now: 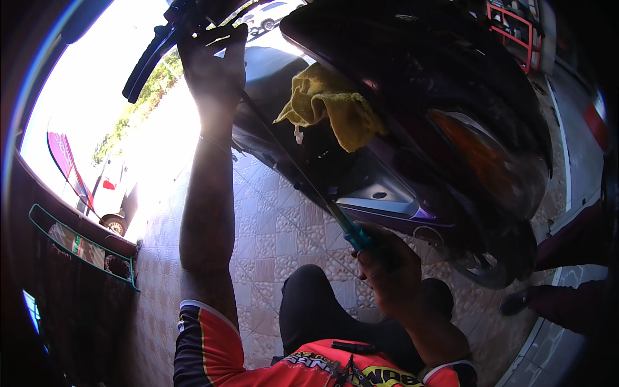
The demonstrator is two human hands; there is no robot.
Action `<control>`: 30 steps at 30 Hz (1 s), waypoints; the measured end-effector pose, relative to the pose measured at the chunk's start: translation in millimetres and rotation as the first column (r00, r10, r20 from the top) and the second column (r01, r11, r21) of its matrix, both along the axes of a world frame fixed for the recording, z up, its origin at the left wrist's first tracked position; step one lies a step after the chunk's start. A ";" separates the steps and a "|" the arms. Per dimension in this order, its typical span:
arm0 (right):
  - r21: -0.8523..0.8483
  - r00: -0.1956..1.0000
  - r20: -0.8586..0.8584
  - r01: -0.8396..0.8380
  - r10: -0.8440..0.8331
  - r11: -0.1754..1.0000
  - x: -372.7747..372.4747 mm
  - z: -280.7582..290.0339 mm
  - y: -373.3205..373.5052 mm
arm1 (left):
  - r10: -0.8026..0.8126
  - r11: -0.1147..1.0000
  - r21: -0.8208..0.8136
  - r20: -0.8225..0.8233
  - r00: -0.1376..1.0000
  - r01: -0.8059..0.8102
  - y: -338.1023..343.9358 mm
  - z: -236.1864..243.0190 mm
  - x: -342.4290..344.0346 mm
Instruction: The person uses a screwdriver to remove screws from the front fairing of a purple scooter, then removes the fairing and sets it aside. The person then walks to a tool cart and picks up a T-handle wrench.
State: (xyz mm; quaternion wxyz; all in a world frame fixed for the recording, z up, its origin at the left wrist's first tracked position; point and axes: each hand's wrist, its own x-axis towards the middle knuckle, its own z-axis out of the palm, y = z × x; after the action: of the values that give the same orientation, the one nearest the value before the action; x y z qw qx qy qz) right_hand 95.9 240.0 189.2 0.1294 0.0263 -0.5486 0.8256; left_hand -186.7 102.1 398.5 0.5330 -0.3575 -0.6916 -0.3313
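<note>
In the lower middle, my right hand [390, 267] is closed round the teal handle of a screwdriver [356, 235]. Its thin shaft points up and left along the scooter's edge; where the tip ends is hard to make out. My left hand [216, 74] is raised at the upper left, by the scooter's handlebar grip [148, 68]. Its fingers are bent against dark parts there, and what they hold is lost in shadow and glare. A yellow cloth [332, 106] lies draped over the dark scooter [412, 58] between the two hands.
The scooter's front, with an orange lamp [474, 145], fills the right side. Another person's leg and shoe [516, 302] are at the far right. A red rack [516, 35] stands behind. A green-framed holder [84, 248] is at left, above pebble-patterned tiles [277, 242].
</note>
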 end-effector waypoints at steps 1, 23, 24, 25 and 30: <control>-0.001 1.000 -0.024 0.012 -0.012 1.000 -1.6 -3.7 -1.2 | -0.034 0.999 0.031 0.070 0.997 0.032 -0.5 -3.4 6.9; 0.491 0.951 -0.135 -0.179 0.277 0.853 -71.7 -2.0 -80.2 | -0.101 0.995 0.014 0.357 0.928 0.103 -104.0 -82.4 66.1; 0.515 0.941 -0.121 -0.213 0.316 0.830 -74.0 -2.0 -81.9 | -0.268 0.962 0.168 0.428 0.863 0.215 -108.5 -87.5 71.8; 0.552 0.936 -0.046 -0.268 0.350 0.789 -76.6 -1.4 -84.0 | -0.435 0.894 0.325 0.462 0.772 0.309 -111.9 -91.8 77.3; 0.833 0.937 -0.232 0.053 0.261 0.551 -94.6 26.2 -93.8 | -0.814 0.503 0.819 0.343 0.468 0.275 -119.7 -105.1 92.3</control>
State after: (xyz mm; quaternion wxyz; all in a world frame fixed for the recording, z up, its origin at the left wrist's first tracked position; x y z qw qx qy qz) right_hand 1.2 146.2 215.5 0.1414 0.2545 -0.8392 0.4593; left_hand -94.5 -17.6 293.4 0.1643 -0.2053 -0.4988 -0.8258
